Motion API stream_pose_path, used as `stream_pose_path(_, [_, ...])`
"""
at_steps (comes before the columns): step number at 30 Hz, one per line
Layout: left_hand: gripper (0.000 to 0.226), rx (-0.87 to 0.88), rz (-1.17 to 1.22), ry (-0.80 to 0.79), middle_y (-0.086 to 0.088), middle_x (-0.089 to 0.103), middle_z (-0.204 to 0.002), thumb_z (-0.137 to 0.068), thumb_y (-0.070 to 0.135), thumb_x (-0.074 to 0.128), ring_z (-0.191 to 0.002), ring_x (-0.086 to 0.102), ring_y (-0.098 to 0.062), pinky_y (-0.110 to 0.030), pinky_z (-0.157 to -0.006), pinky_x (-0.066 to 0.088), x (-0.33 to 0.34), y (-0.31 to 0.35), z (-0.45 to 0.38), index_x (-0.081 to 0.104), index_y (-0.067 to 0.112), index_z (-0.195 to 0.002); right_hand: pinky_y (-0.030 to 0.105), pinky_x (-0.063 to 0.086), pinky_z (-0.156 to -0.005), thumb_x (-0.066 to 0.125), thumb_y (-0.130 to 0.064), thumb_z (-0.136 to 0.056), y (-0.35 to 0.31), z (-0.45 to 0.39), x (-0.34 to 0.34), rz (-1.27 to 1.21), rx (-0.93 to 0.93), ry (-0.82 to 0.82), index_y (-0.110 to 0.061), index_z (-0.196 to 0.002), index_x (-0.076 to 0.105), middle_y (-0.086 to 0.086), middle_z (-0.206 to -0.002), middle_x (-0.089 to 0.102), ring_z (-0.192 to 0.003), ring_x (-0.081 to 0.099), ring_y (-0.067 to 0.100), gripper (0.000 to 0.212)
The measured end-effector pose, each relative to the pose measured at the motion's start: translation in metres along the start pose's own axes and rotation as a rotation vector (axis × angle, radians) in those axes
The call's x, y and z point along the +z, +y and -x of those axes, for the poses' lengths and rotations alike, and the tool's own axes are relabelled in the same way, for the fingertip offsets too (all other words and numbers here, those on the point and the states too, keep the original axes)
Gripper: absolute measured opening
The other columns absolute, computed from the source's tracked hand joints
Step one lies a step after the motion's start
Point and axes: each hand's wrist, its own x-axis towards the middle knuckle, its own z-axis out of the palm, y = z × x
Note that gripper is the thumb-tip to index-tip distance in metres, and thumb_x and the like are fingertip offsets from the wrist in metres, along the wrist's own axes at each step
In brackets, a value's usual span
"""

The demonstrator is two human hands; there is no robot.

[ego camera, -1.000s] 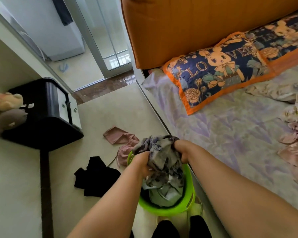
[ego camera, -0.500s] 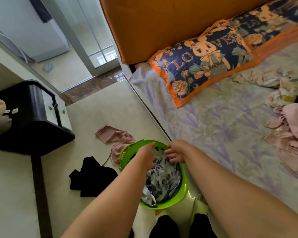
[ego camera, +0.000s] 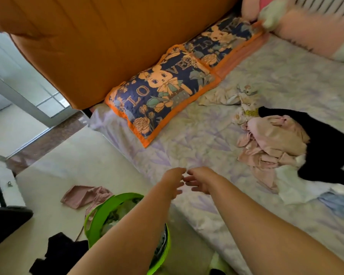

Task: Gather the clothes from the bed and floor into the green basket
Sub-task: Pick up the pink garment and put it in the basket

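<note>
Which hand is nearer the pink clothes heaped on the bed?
Right. The right hand hangs over the sheet, on the side toward the pink clothes; the left hand sits just beyond it, farther away.

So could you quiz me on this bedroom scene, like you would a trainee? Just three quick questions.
1. True or false: both hands are holding clothes.
2. Which garment lies on the floor directly beside the green basket? A) pink garment B) white towel C) yellow sock
3. Fill in: on the bed, the pink clothes pile lies partly on top of a ____ garment.

Key:
1. False: the left hand and right hand are empty, fingers relaxed, over the bed edge.
2. A: the pink garment lies by the basket's rim; a black garment lies nearer the camera.
3. Black: the pink clothes pile overlaps the black garment on the bed.
</note>
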Motion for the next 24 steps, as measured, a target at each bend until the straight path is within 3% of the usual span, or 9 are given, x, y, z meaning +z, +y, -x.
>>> stream_pose_path(7, [0.034,0.043,-0.156,-0.091,-0.006,0.055,-0.116,-0.097,0.028,0.052,-0.104,0.054,-0.022,-0.038,-0.09,0.041,0.145,0.044,-0.016,0.054,0.015,-0.129,0.03,0.043,-0.066,0.044,-0.021,-0.098,-0.003,-0.012,-0.154,-0.141,-0.008,0.109,-0.012,-0.112,0.058,0.008,-0.102,0.066,-0.083,0.061,0.018,0.022])
stream_pose_path(11, [0.037,0.062,-0.244,-0.142,-0.006,0.055,-0.115,-0.096,0.029,0.053,-0.103,0.053,-0.023,-0.037,-0.088,0.041,0.205,0.064,-0.03,0.055,0.014,-0.129,0.033,0.042,-0.077,0.046,-0.021,-0.097,-0.002,-0.024,-0.212,-0.226,-0.022,0.161,-0.013,-0.107,0.058,0.006,-0.097,0.066,-0.086,0.061,0.02,0.018])
stream_pose_path(15, [0.034,0.079,-0.362,-0.16,-0.007,0.056,-0.116,-0.094,0.028,0.054,-0.102,0.053,-0.023,-0.039,-0.09,0.044,0.253,0.087,-0.052,0.056,0.015,-0.126,0.034,0.039,-0.08,0.05,-0.021,-0.096,-0.007,-0.046,-0.255,-0.27,-0.007,0.21,-0.013,-0.106,0.059,0.003,-0.086,0.061,-0.073,0.056,0.016,0.016])
stream_pose_path(17, [0.038,0.112,-0.438,-0.171,-0.007,0.055,-0.125,-0.094,0.028,0.054,-0.109,0.053,-0.025,-0.041,-0.095,0.044,0.266,0.097,-0.067,0.053,0.017,-0.13,0.034,0.04,-0.081,0.05,-0.019,-0.096,-0.011,-0.056,-0.267,-0.218,0.003,0.249,-0.009,-0.112,0.06,0.009,-0.096,0.061,-0.082,0.058,0.021,0.021])
stream_pose_path(20, [0.052,0.184,-0.619,-0.187,-0.008,0.047,-0.142,-0.094,0.026,0.055,-0.126,0.048,-0.029,-0.04,-0.101,0.043,0.281,0.109,-0.098,0.04,0.02,-0.144,0.037,0.047,-0.09,0.048,-0.016,-0.095,-0.011,-0.089,-0.288,0.049,-0.081,0.348,-0.001,-0.122,0.06,0.019,-0.122,0.062,-0.114,0.059,0.034,0.033])
stream_pose_path(24, [0.053,0.268,-0.767,-0.219,-0.01,0.048,-0.141,-0.095,0.024,0.054,-0.124,0.05,-0.028,-0.035,-0.099,0.041,0.296,0.124,-0.142,0.038,0.018,-0.145,0.034,0.046,-0.091,0.058,-0.023,-0.089,-0.007,-0.144,-0.331,0.276,-0.143,0.519,-0.009,-0.127,0.055,0.014,-0.126,0.057,-0.117,0.055,0.034,0.04])
